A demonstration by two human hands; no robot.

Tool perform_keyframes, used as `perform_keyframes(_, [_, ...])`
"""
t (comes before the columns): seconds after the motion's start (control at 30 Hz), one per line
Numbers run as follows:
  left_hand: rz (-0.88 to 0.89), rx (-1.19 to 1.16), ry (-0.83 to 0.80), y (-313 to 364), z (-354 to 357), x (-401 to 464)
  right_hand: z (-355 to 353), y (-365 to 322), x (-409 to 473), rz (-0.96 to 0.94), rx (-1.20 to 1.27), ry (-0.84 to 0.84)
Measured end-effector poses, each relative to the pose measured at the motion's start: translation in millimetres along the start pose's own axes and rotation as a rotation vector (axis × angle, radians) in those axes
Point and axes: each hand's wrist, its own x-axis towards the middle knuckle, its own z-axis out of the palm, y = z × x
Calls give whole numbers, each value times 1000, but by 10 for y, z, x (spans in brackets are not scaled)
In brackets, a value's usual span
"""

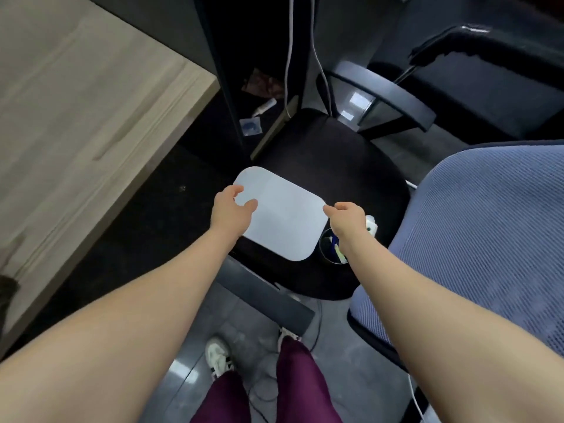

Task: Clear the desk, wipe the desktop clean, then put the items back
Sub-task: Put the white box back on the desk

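Observation:
A white mat with rounded corners lies on the black seat of a chair in front of me. My left hand is at the mat's left edge, its thumb and fingers spread apart above the surface. My right hand is at the mat's right corner, fingertips pinched on the edge. A clear pen cup with several pens stands on the seat just under my right wrist. Beside it is a small white object, partly hidden by my hand. The light wooden desktop is at the left.
A blue mesh chair stands close at the right. The black chair's armrests curve behind the seat. White cables hang down at the back. Small items lie on the floor under the desk. My legs and shoes are below.

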Motion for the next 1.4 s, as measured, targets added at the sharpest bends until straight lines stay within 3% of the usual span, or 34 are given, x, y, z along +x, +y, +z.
perform_keyframes(0.47, [-160, 207, 131, -635, 421, 976, 475, 303, 1235, 22, -331, -22])
perform_keyframes(0.7, [-314, -45, 76, -875, 420, 1262, 440, 108, 1353, -21, -722, -252])
perform_keyframes(0.83, [-392, -208, 95, -949, 417, 1329, 531, 111, 1400, -19, -777, -316])
perform_keyframes(1.17, [-394, -245, 163, -903, 256, 1317, 532, 1, 1504, -63, -622, -239])
perform_keyframes(1.4, [-392, -387, 165, -366, 28, 949, 219, -491, 1170, -104, -253, -138])
